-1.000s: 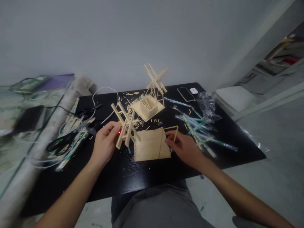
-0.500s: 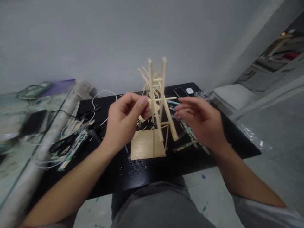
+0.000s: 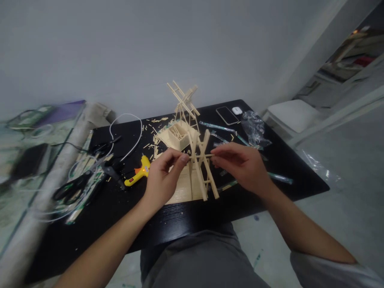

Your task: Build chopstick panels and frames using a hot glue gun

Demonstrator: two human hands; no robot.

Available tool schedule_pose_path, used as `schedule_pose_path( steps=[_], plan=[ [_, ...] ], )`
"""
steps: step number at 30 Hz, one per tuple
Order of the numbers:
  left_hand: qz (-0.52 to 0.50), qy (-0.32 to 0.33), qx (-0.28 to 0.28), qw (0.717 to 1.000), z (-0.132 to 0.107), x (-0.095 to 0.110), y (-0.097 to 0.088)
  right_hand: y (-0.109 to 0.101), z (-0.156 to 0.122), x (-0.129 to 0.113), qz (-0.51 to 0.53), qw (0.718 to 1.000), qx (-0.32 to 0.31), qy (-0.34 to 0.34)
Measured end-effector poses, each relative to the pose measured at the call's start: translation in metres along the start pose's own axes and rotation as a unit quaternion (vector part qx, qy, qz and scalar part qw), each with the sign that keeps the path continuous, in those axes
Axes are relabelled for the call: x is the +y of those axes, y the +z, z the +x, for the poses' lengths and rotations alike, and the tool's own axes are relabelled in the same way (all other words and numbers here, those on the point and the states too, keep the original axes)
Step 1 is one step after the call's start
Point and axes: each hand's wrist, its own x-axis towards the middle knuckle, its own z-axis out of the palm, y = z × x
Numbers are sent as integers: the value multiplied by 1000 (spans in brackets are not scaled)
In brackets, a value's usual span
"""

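Observation:
A frame of pale wooden sticks, with crossed legs and short rungs, is held between my hands above the front of the table. My left hand is closed, thumb and fingers pinching the left end of the frame's crosswise stick. My right hand pinches the right end of the same stick between thumb and fingers. Beneath the frame lies a flat wooden stick panel, partly hidden by my left hand. Behind it stands a stick model with a box-like base and crossed ladder-shaped arms on top.
A yellow glue gun lies left of my left hand. Black scissors, white cable and stick packs are farther left. Stick scraps lie around the model. At right are a phone, a white case and plastic wrapping.
The frame has come down and tipped, so its upper ends no longer rise before the wall. My right hand has moved in and closed on the crosswise stick's end. The glue gun is now uncovered.

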Motion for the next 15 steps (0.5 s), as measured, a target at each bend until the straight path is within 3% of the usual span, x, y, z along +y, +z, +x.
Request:
schedule_pose_path(
  steps=[9,15],
  plan=[
    [2,15,21,1000,-8,-10,7,0,-7,4,1,1000,16,25],
    [-47,-13,38,998,-10,-10,10,2,-6,4,27,999,17,43]
  ],
)
